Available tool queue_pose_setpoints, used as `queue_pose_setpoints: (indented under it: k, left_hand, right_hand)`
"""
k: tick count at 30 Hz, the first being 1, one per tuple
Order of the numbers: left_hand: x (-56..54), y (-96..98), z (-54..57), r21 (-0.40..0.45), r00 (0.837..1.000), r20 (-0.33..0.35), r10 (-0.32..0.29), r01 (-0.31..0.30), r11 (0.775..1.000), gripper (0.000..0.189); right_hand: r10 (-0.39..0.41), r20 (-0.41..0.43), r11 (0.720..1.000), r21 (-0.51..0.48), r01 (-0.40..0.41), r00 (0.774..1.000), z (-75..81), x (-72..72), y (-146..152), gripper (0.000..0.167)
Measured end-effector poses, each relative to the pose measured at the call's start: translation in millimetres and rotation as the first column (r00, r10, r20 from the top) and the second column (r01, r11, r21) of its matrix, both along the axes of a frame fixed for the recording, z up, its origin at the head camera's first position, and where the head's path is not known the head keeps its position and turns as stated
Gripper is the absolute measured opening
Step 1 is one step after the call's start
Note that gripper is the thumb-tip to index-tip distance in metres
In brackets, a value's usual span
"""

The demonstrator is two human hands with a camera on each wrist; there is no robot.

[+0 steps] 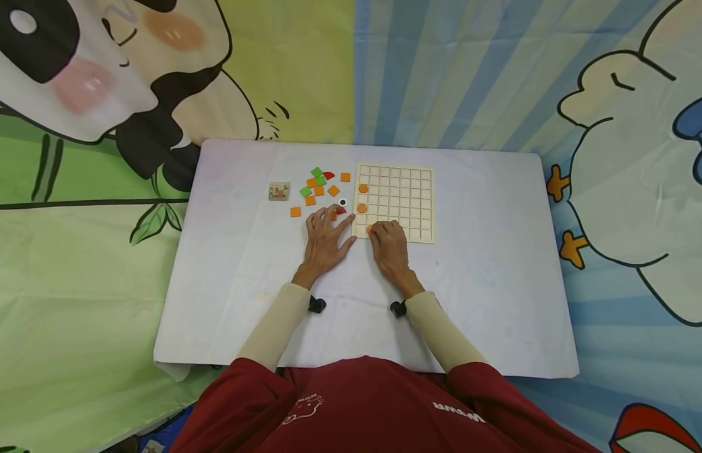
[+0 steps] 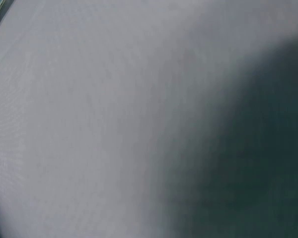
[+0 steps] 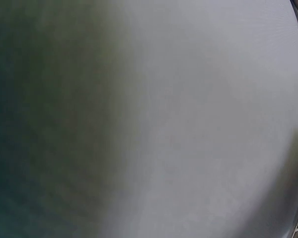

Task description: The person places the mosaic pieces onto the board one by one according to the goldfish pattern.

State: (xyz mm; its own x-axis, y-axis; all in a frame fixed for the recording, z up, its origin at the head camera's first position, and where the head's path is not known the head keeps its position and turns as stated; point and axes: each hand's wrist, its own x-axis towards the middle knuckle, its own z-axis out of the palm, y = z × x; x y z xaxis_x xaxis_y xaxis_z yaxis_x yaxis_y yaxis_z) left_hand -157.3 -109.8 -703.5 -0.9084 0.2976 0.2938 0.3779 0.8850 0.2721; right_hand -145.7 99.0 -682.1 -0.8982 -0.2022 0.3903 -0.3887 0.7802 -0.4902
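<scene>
A pale square grid board (image 1: 404, 236) lies on the white table, with orange round pieces (image 1: 363, 189) in its left column. Over the board's lower left part, my right hand (image 1: 390, 250) pinches a small orange piece (image 1: 370, 229) between thumb and fingertips. My left hand (image 1: 323, 244) rests with spread fingers just left of the board. Its fingertips are by an orange square (image 1: 333, 216) and a red piece (image 1: 341, 210), partly covering them. A round black-and-white piece (image 1: 342, 202) lies just beyond. Both wrist views show only blurred cloth and dark shapes.
Orange squares (image 1: 319, 190), green squares (image 1: 306, 191) and a red fan-shaped piece (image 1: 329, 175) lie scattered left of the board. Farther left sits a small patterned square (image 1: 279, 191). The white tabletop (image 1: 487, 264) extends to the right.
</scene>
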Motion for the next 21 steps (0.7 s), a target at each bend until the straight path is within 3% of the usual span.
queue_pose_setpoints:
  k: [15,21]
  left_hand:
    - [-0.9,-1.3,-2.2,-0.03,1.0,-0.014,0.002,-0.002,1.0,0.058]
    - [-1.5,-0.7,-2.3,-0.018,1.0,-0.009,0.001,-0.001,1.0,0.058]
  right_hand:
    - [0.021,0.058,0.999,-0.027,-0.02,0.998,-0.1,-0.5,-1.6,0.011]
    - [0.042,0.107,0.999,-0.02,-0.04,0.993,1.4,-3.0,-0.4,0.022]
